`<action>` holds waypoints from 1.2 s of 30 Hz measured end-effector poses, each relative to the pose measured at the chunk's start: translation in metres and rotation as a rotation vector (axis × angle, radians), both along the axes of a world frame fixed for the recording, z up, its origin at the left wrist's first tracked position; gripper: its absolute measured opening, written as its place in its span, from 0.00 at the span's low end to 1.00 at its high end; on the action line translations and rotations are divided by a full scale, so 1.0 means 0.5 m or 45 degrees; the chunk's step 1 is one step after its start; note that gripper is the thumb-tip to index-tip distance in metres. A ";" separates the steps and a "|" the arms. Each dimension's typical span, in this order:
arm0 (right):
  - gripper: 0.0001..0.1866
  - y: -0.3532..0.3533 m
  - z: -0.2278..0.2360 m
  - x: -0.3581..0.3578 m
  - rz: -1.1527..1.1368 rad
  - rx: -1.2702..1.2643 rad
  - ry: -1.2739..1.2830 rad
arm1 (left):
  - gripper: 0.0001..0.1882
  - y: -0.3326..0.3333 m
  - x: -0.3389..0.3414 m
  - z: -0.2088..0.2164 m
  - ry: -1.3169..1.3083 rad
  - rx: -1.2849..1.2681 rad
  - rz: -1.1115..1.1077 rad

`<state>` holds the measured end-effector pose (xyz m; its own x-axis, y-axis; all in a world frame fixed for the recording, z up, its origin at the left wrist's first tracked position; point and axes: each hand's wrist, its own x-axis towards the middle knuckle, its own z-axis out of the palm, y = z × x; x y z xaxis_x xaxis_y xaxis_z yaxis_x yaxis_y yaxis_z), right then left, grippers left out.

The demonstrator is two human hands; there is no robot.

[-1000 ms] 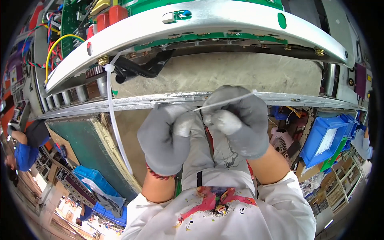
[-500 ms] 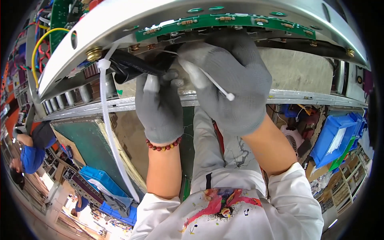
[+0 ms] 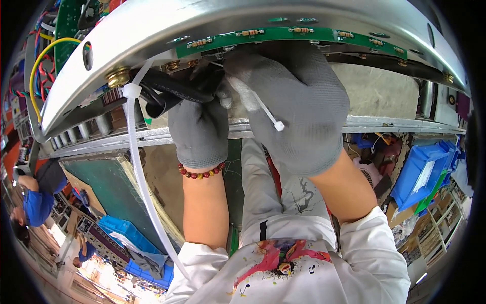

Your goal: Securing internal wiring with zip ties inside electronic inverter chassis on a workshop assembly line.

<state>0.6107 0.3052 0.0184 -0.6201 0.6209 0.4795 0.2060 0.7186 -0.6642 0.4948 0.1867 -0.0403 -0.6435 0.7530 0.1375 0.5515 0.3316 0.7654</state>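
Note:
My right hand, in a grey knit glove, is closed on a thin white cable tie whose head sticks out below the thumb. My left hand, gloved alike, grips black tubing from below, its fingertips partly hidden by the tubing and the other hand. Both hands meet under a curved silver metal panel. A green circuit board with small resistors runs along the panel's inner edge, above my right hand. A second white cable tie is looped at the panel's left, its long tail hanging toward my left sleeve.
A brass-coloured screw sits beside the looped tie. Below the hands runs a metal edge. Wires, including a yellow one, lie at the far left. Blue bins stand at right. Another person is at the left.
My left hand has moved slightly up and farther behind the black tubing. My right hand's cable tie head has shifted a little left and down. The panel sits slightly lower in view.

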 end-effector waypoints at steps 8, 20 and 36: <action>0.20 -0.001 0.009 0.004 -0.018 0.018 -0.012 | 0.13 0.009 0.008 -0.004 -1.203 0.598 0.212; 0.12 -0.031 -0.048 -0.053 -0.110 0.022 -0.095 | 0.21 0.009 -0.021 -0.054 -1.465 0.657 0.158; 0.12 -0.044 -0.045 -0.029 -0.128 0.074 0.089 | 0.10 0.017 -0.061 -0.021 0.130 0.261 -0.150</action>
